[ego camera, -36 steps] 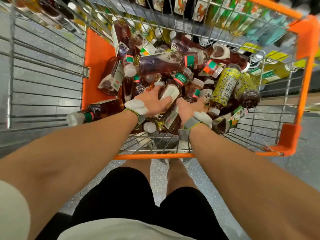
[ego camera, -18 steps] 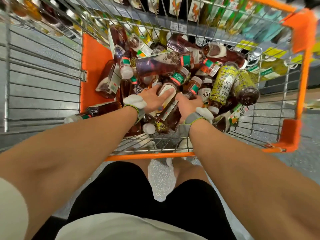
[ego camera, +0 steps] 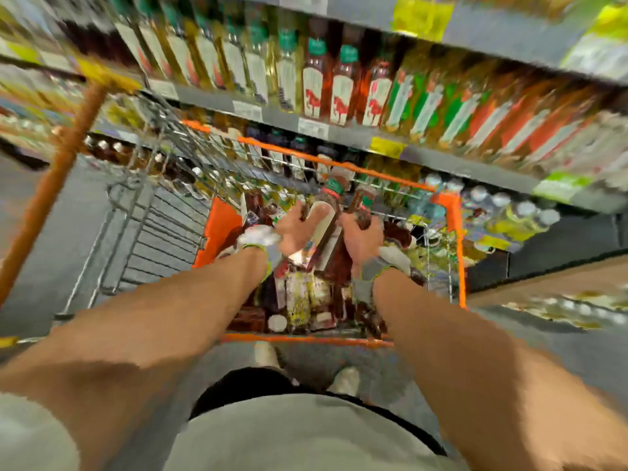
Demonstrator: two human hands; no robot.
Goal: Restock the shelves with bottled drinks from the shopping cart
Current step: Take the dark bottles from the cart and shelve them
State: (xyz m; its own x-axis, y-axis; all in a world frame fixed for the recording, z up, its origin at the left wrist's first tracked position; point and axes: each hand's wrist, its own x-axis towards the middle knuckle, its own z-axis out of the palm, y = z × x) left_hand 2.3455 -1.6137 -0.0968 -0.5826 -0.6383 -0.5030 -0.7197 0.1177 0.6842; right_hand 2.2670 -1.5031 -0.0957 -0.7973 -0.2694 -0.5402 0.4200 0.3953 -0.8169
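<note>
The frame is blurred by motion. My left hand grips a brown tea bottle with a white label and green neck band, lifted above the shopping cart. My right hand grips a second dark bottle beside it, its neck pointing up. Several more bottles lie piled in the cart below my wrists. Beyond the cart, the shelf carries rows of upright bottled drinks.
The cart has orange trim and wire sides, and its folded wire flap sits at the left. A lower shelf row of bottles runs to the right of the cart. Grey floor lies left, and my shoes stand behind the cart.
Both hands have risen out of the pile, each gripping a bottle. My head has tilted up, so the shelves now fill the top of the view.
</note>
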